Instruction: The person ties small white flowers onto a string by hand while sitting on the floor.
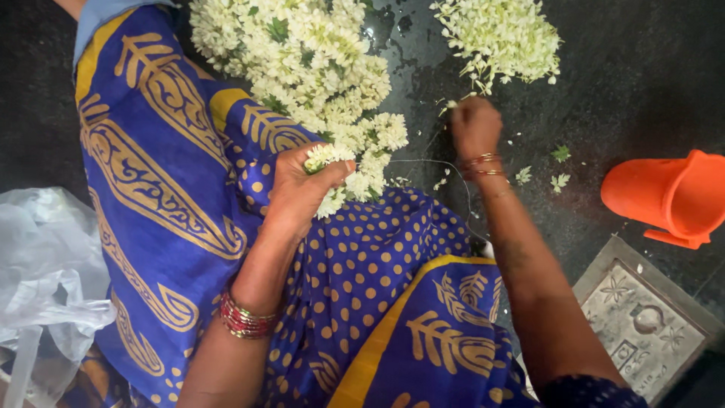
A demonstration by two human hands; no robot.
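A dark, wet stone floor (642, 91) carries everything here. Over its left and lower part spreads the person's blue cloth (174, 196), patterned with gold leaf bands and orange dots, draped across the lap.

On that cloth, running from the top edge of the view down toward the middle, lies a thick strung garland of white flowers (302, 60) with bits of green among the blossoms. Its lower end reaches the left hand (302, 189), which is closed around the last cluster of blossoms, thumb pressed over them; red and gold bangles (243, 319) sit on that wrist.

At the left edge, touching the cloth, lies a crumpled clear plastic bag (45, 264). At the right edge an orange plastic mug (672, 198) lies tipped on its side, mouth facing right. Below it, in the lower right corner, is a square metal floor plate (642, 321) with a raised pattern.

Near the top, right of the garland, is a loose heap of white flowers (502, 34) on the bare floor. The right hand (474, 125) sits at the heap's lower edge, fingers pinched shut on a few small blossoms, with thin bangles on the wrist. A thin thread (423, 161) runs between the two hands. A few stray green leaves (560, 153) lie scattered to the right of that wrist.
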